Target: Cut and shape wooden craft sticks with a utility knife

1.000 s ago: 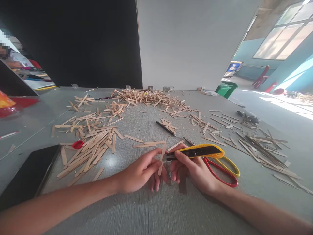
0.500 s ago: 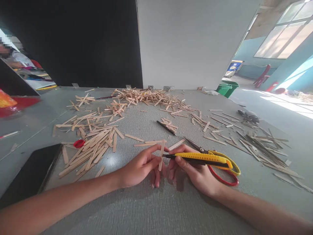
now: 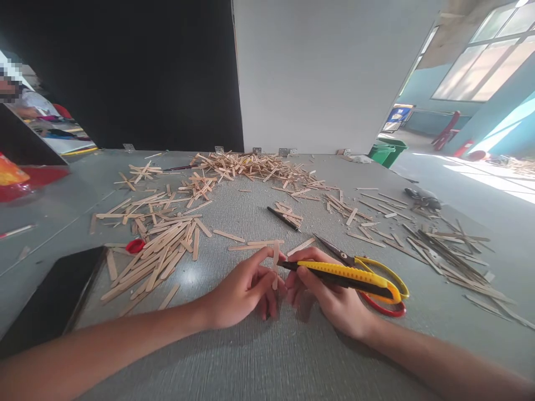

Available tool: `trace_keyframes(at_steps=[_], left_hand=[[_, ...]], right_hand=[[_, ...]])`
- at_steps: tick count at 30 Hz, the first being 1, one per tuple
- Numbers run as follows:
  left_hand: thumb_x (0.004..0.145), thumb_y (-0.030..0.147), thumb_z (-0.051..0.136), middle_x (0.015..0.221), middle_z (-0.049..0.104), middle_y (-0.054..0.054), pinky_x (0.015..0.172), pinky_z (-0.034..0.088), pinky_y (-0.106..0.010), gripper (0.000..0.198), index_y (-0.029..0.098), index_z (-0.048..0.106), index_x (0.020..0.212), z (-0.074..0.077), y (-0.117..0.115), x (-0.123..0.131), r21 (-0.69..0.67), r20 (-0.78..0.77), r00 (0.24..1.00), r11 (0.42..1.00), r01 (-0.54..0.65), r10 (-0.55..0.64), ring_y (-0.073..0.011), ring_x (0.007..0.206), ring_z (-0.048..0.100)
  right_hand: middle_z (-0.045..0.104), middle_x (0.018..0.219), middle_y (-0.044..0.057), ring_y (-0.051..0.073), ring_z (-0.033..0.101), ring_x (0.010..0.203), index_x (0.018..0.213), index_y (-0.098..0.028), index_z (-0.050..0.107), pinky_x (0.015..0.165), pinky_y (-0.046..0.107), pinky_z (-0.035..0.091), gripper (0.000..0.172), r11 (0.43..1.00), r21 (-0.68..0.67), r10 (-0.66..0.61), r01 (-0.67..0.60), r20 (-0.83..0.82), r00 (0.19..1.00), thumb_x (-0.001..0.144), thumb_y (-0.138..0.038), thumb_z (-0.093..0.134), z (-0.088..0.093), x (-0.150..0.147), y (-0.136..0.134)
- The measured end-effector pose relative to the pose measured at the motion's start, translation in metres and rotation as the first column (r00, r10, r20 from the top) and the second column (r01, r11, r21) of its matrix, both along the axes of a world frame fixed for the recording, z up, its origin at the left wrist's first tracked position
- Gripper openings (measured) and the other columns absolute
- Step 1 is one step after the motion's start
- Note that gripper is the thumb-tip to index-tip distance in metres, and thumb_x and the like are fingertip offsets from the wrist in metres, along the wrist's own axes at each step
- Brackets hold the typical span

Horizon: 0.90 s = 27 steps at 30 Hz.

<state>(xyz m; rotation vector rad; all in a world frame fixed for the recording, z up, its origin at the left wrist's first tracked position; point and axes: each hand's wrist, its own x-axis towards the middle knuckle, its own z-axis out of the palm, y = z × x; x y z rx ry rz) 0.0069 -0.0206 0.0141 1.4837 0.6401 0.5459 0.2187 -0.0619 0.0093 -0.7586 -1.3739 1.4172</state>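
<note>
Pinched between the fingers of my left hand (image 3: 246, 289) is a short wooden craft stick (image 3: 276, 254), held nearly upright. My right hand (image 3: 330, 298) is closed around a yellow and black utility knife (image 3: 346, 274), its tip pointing left and close to the stick. Whether the blade touches the wood is too small to tell. Just behind the right hand lie scissors (image 3: 382, 267) with yellow and red handles, partly covered by the knife and hand. A few loose sticks (image 3: 259, 243) rest on the table beyond my fingers.
Craft sticks (image 3: 167, 245) lie heaped on the left, beside a black phone (image 3: 54, 292) and a red cap (image 3: 135, 245). A black pen (image 3: 283, 218) sits mid-table. More cut pieces (image 3: 254, 164) pile along the upright panel (image 3: 326, 72). Thin strips (image 3: 451, 262) cover the right side.
The knife's tip has risen slightly along the stick and its handle end has dropped, so it slopes more. The stick stays in my left fingers.
</note>
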Motion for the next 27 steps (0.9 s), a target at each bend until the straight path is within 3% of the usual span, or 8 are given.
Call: trace_keyframes(at_steps=[4,9,14,19,23,27], left_hand=[[0.111,0.048,0.050,0.083,0.069,0.002,0.051,0.052,-0.019,0.025,0.025,0.045,0.121,0.001,-0.001,0.001,0.010,0.001,1.000,1.000,-0.009,0.009,-0.0118,0.059,0.069],[0.112,0.049,0.046,0.079,0.069,0.002,0.051,0.053,-0.021,0.025,0.025,0.043,0.120,0.003,-0.003,0.002,0.063,-0.059,0.998,0.998,-0.012,0.016,-0.0127,0.056,0.069],[0.113,0.047,0.043,0.077,0.073,0.000,0.052,0.055,-0.023,0.023,0.025,0.042,0.115,0.000,-0.007,0.000,0.192,-0.142,0.988,0.981,-0.036,0.064,-0.0160,0.059,0.072],[0.114,0.045,0.042,0.082,0.077,-0.002,0.054,0.055,-0.023,0.020,0.025,0.042,0.114,0.000,-0.008,0.000,0.224,-0.145,0.988,0.974,-0.019,0.052,-0.0156,0.061,0.074],[0.114,0.044,0.041,0.076,0.072,0.002,0.055,0.055,-0.023,0.019,0.026,0.040,0.114,0.001,-0.008,0.000,0.237,-0.136,0.989,0.971,-0.020,0.053,-0.0147,0.059,0.071],[0.114,0.046,0.041,0.078,0.070,0.001,0.053,0.054,-0.023,0.020,0.026,0.038,0.115,0.002,-0.007,0.001,0.195,-0.118,0.992,0.981,-0.016,0.040,-0.0147,0.058,0.068]], right_hand=[[0.073,0.082,0.001,0.012,0.073,0.068,0.116,-0.021,0.058,0.059,0.022,0.059,0.022,1.000,-0.008,0.000,0.000,-0.009,1.000,0.109,-0.042,0.058,0.001,0.000,0.000],[0.074,0.082,0.002,0.013,0.073,0.065,0.117,-0.021,0.060,0.058,0.024,0.060,0.024,0.999,0.017,-0.051,0.049,0.096,0.994,0.109,-0.044,0.057,0.000,-0.001,-0.001],[0.077,0.081,0.003,0.016,0.075,0.063,0.126,-0.022,0.065,0.059,0.027,0.061,0.028,0.980,0.166,-0.155,0.109,0.297,0.942,0.110,-0.041,0.052,0.000,-0.001,-0.008],[0.078,0.073,0.002,0.015,0.074,0.057,0.124,-0.020,0.068,0.059,0.026,0.059,0.026,0.954,0.282,-0.201,0.104,0.341,0.918,0.109,-0.034,0.053,0.004,-0.003,-0.011],[0.079,0.080,0.003,0.016,0.076,0.065,0.128,-0.021,0.065,0.062,0.028,0.061,0.030,0.975,0.204,-0.151,0.084,0.341,0.928,0.111,-0.039,0.050,0.001,-0.002,-0.008],[0.078,0.082,0.003,0.017,0.076,0.068,0.127,-0.023,0.062,0.061,0.028,0.062,0.031,0.999,0.030,-0.048,0.043,0.166,0.985,0.110,-0.047,0.051,-0.002,-0.002,-0.005]])
